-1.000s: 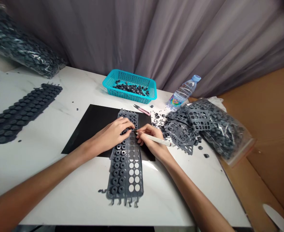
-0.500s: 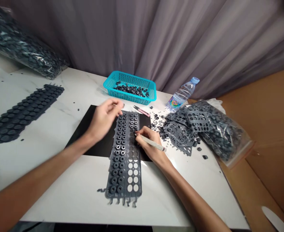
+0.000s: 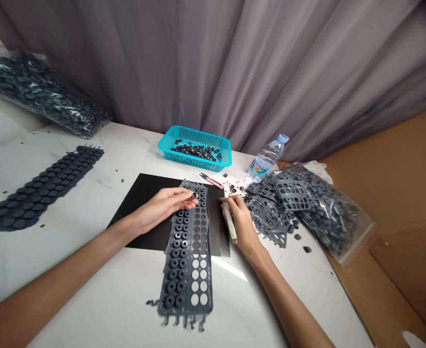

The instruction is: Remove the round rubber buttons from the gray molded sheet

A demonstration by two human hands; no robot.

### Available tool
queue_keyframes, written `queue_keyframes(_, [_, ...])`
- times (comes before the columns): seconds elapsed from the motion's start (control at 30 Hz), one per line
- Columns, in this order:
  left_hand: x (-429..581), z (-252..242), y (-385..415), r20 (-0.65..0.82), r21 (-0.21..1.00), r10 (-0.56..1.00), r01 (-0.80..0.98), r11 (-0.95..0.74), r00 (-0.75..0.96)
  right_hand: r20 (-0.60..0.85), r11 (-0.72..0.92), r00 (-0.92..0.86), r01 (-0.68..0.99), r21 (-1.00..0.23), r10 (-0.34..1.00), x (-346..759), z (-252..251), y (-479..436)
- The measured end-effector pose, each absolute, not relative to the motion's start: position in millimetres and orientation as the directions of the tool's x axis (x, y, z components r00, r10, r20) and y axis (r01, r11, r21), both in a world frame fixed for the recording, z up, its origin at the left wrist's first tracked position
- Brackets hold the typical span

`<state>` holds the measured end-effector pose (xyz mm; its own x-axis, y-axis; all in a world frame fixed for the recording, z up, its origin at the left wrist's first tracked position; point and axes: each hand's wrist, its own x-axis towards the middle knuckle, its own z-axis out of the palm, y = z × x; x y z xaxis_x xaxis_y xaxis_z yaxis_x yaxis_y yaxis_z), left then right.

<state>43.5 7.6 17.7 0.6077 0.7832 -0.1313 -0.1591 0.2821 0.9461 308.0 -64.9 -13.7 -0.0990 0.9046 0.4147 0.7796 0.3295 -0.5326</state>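
Observation:
My left hand (image 3: 165, 207) pinches a small black rubber ring (image 3: 194, 195) above the upper part of a long dark moulded sheet (image 3: 188, 251). Rings fill the sheet's left columns and the top of its right columns; below those, the right columns are open round holes. To the right of the sheet, my right hand (image 3: 239, 218) is closed round a pale-handled tool (image 3: 230, 223), near the right edge of a black mat (image 3: 136, 203). The tool's tip is too small to make out.
A turquoise basket (image 3: 198, 162) of black pieces stands behind the mat, beside pink-handled snips (image 3: 212, 180). Rightward are a water bottle (image 3: 266, 159), punched scraps (image 3: 269, 210) and a bag of parts (image 3: 338, 217). Leftward lie another sheet (image 3: 42, 189) and a full bag (image 3: 46, 96).
My left hand has come down over the sheet with a ring between its fingers. My right hand has moved right, off the sheet, with the tool turned more upright. The view has tilted up slightly.

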Motion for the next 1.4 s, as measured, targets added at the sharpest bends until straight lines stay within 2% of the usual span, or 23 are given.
queue_keyframes(0.27, [49, 16, 6, -0.173, 0.921, 0.763, -0.172, 0.349, 0.623, 0.410, 0.323, -0.142, 0.850, -0.416, 0.901, 306, -18, -62])
queue_keyframes(0.43, [50, 13, 6, -0.145, 0.928, 0.752, -0.176, 0.329, 0.643, 0.396, 0.318, -0.152, 0.860, -0.399, 0.906, 305, -16, -62])
queue_keyframes(0.5, [56, 16, 19, -0.064, 0.967, 0.787, -0.157, 0.202, 0.614, 0.406, 0.315, -0.138, 0.857, -0.408, 0.903, 304, -15, -63])
queue_keyframes(0.57, [67, 25, 44, 0.079, 0.996, 0.834, -0.082, -0.040, 0.546, 0.421, 0.315, -0.122, 0.848, -0.426, 0.899, 303, -13, -63])
queue_keyframes(0.6, [73, 32, 61, 0.175, 0.979, 0.850, 0.000, -0.202, 0.496, 0.428, 0.317, -0.116, 0.842, -0.437, 0.896, 302, -13, -63])
queue_keyframes(0.63, [80, 39, 79, 0.228, 0.960, 0.857, 0.042, -0.278, 0.461, 0.434, 0.320, -0.111, 0.835, -0.447, 0.894, 302, -12, -64])
queue_keyframes(0.73, [95, 58, 124, 0.338, 0.895, 0.852, 0.145, -0.423, 0.401, 0.446, 0.336, -0.117, 0.826, -0.453, 0.887, 302, -12, -64])
queue_keyframes(0.83, [95, 61, 131, 0.428, 0.799, 0.806, 0.247, -0.549, 0.409, 0.442, 0.347, -0.139, 0.831, -0.434, 0.886, 304, -11, -65])
queue_keyframes(0.97, [74, 38, 78, 0.431, 0.710, 0.744, 0.317, -0.629, 0.511, 0.441, 0.334, -0.122, 0.831, -0.445, 0.889, 306, -11, -65])
queue_keyframes(1.17, [44, 8, 6, 0.304, 0.563, 0.685, 0.455, -0.690, 0.662, 0.515, 0.372, -0.061, 0.764, -0.527, 0.855, 305, 0, -63])
queue_keyframes(1.27, [42, 6, 1, 0.291, 0.546, 0.677, 0.464, -0.698, 0.676, 0.626, 0.440, 0.000, 0.712, -0.547, 0.780, 301, 37, -68])
queue_keyframes(1.4, [43, 6, 2, 0.297, 0.478, 0.633, 0.463, -0.747, 0.715, 0.799, 0.486, 0.167, 0.716, -0.501, 0.577, 292, 117, -93])
